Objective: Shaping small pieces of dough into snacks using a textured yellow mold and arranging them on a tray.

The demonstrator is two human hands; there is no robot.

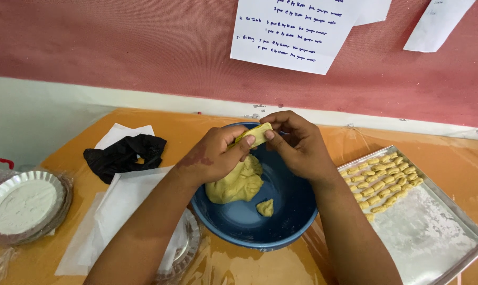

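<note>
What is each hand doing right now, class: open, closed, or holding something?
Left hand: closed, pinching the small flat piece of dough.
Right hand: closed, fingers pinching the same piece of dough above the blue bowl.

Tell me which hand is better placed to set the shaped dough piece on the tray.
Probably the right hand: it already pinches the dough piece along with the left hand, and the metal tray with rows of shaped pieces lies on its side.

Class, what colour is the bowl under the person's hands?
The bowl is blue, seen best in the head view, its only view.
</note>
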